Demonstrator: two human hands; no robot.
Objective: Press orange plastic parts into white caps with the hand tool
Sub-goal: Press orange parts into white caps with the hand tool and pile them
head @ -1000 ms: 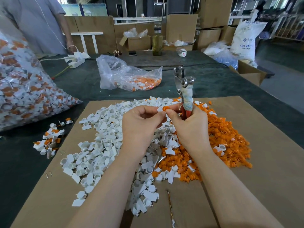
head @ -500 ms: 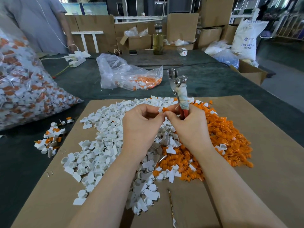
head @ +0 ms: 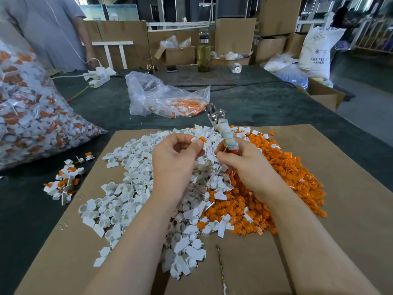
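I saw left hand (head: 174, 158) pinching an orange part (head: 202, 139) seated on a white cap (head: 194, 139) | right hand (head: 240, 160) gripped the hand tool (head: 221, 126), head tilted up-left | cap sat just left of tool, the two hands near each other.

Soft daylight comes from the far windows; my view bends at the edges, shadows faint, background hazy.

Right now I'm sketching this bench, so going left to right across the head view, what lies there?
Big bag of finished parts → small pile of finished parts → white caps → left hand → right hand → orange parts.
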